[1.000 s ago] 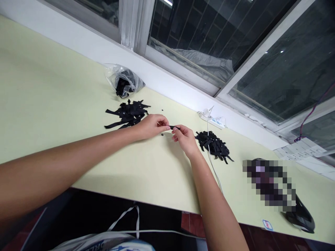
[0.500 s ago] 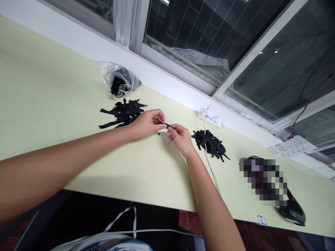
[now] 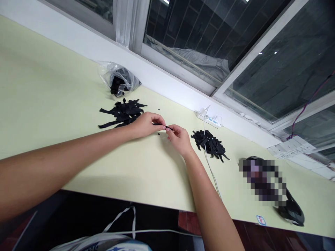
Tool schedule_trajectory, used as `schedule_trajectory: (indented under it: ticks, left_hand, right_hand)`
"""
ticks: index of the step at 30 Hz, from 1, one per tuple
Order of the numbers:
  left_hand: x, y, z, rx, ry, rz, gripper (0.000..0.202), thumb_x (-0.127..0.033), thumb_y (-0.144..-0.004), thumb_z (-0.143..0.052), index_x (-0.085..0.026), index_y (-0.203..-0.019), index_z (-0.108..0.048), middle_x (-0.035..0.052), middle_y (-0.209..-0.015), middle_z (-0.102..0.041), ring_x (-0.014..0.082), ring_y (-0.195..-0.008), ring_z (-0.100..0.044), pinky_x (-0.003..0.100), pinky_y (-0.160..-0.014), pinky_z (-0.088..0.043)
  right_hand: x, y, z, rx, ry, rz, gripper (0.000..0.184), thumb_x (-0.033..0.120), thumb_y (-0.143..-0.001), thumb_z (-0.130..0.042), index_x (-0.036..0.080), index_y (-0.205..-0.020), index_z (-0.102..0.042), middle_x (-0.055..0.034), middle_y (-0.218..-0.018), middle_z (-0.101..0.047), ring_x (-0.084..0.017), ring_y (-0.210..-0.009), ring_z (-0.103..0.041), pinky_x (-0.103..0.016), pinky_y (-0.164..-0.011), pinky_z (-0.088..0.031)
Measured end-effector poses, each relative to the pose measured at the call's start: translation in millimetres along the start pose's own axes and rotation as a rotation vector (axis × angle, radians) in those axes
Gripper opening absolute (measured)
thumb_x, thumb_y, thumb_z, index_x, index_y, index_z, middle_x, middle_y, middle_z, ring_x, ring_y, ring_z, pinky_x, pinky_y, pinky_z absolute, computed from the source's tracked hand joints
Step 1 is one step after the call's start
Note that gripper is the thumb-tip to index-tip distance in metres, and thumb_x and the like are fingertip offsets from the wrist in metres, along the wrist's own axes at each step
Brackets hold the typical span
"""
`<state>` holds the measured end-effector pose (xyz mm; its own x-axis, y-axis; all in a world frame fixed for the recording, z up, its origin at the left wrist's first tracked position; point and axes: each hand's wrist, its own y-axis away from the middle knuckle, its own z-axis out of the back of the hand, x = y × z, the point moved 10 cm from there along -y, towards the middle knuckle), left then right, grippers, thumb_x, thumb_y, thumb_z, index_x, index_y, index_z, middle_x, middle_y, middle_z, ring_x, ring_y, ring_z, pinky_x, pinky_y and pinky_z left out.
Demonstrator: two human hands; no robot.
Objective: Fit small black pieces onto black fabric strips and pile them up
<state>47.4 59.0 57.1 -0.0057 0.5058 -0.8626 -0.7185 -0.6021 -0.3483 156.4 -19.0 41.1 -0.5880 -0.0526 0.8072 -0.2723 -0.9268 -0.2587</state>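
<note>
Above the tabletop (image 3: 125, 164), the left hand (image 3: 143, 123) and right hand (image 3: 181, 140) pinch a black strip (image 3: 157, 124) in a fingertip grip, its long axis running side to side between them; I can't make out its ends.

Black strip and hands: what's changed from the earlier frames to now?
Since a second ago, more of the black strip shows on the left hand's side. Since half a second ago, that hand dipped slightly, uncovering the far disc. Left and right hand still pinch the strip; left pile, right pile and bag look unchanged.
</note>
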Motion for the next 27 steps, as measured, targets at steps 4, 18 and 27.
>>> schedule_trajectory:
  ticks: [4, 18, 27]
  left_hand:
    - [4.3, -1.1, 0.1, -0.008, 0.02, 0.038, 0.013, -0.027, -0.072, -0.072, -0.016, -0.078, -0.07, 0.0025, -0.077, -0.07, 0.0139, -0.07, -0.061, 0.026, -0.066, -0.046]
    - [10.0, -3.6, 1.3, -0.007, 0.071, 0.036, 0.022, -0.031, -0.066, -0.078, -0.016, -0.078, -0.067, 0.0028, -0.078, -0.069, 0.0142, -0.072, -0.061, 0.027, -0.066, -0.048]
    - [3.2, -1.5, 3.4, -0.038, -0.002, 0.018, 0.015, -0.024, -0.072, -0.072, -0.016, -0.083, -0.07, 0.0037, -0.083, -0.071, 0.0153, -0.076, -0.064, 0.028, -0.071, -0.05]
  right_hand:
    - [2.8, 0.9, 0.3, 0.001, 0.057, 0.03, 0.026, 0.041, -0.087, -0.054, 0.022, -0.093, -0.071, 0.0, -0.077, -0.068, -0.014, -0.063, -0.058, -0.027, -0.061, -0.045]
    - [2.9, 0.9, -0.3, -0.007, 0.053, 0.056, 0.027, 0.041, -0.087, -0.055, 0.022, -0.095, -0.073, -0.0021, -0.086, -0.071, -0.014, -0.064, -0.057, -0.027, -0.063, -0.047]
    - [-0.8, 0.1, 1.3, -0.029, -0.046, -0.019, 0.029, 0.042, -0.083, -0.059, 0.02, -0.095, -0.074, -0.0013, -0.075, -0.068, -0.014, -0.06, -0.056, -0.026, -0.057, -0.044]
